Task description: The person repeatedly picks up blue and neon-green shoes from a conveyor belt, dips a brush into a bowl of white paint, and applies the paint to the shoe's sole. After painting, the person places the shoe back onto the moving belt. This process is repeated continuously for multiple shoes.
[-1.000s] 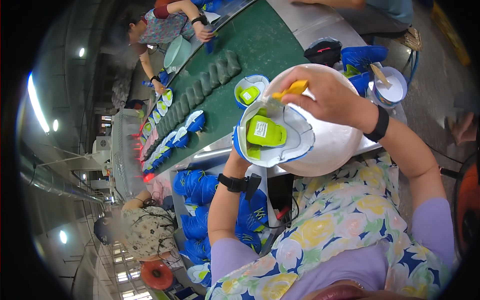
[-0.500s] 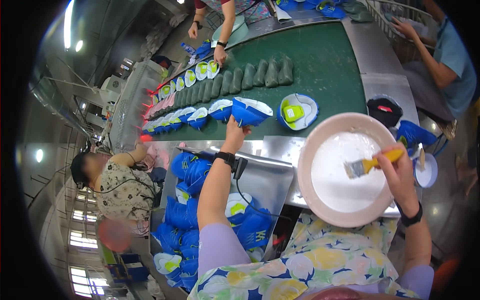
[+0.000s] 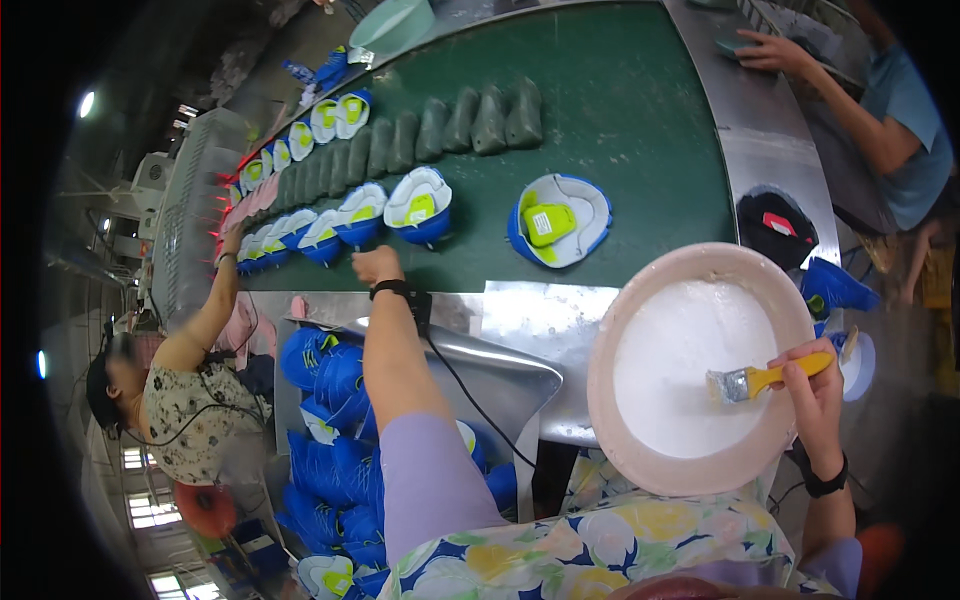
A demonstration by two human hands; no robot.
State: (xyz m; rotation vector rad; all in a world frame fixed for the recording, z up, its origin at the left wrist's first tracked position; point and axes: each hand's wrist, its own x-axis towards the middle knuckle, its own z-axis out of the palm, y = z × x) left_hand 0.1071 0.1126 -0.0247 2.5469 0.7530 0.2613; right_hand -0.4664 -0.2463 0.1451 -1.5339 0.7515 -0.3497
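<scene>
Left hand (image 3: pixel 377 264) reaches far forward, arm straight out over the steel edge of the bench (image 3: pixel 520 310), fist loosely curled at the near rim of the green conveyor belt (image 3: pixel 640 120), just beside a blue-and-white shoe part (image 3: pixel 418 205) but apart from it; grip closed on nothing visible, black wrist strap with a cable trailing back. Right hand (image 3: pixel 815 385) sits low at the right, wrist bent inward, black watch band, grip clamped on the yellow handle of a flat paintbrush (image 3: pixel 748 381). Brush bristles lie in the white paste inside a large round pinkish basin (image 3: pixel 610 330) that rests in front of the person's flowered clothing. Basin is smooth plastic with a thick rim, paste matte white. Another shoe part (image 3: pixel 558 220) with a lime-green insert lies open on the belt, well apart from both hands. A row of dark grey moulded shoe lasts (image 3: pixel 470 122) runs along the belt's far side. Blue shoe pieces (image 3: pixel 330 370) are heaped below the bench at left. Another worker's arm (image 3: pixel 205 310) reaches to the belt at far left.
</scene>
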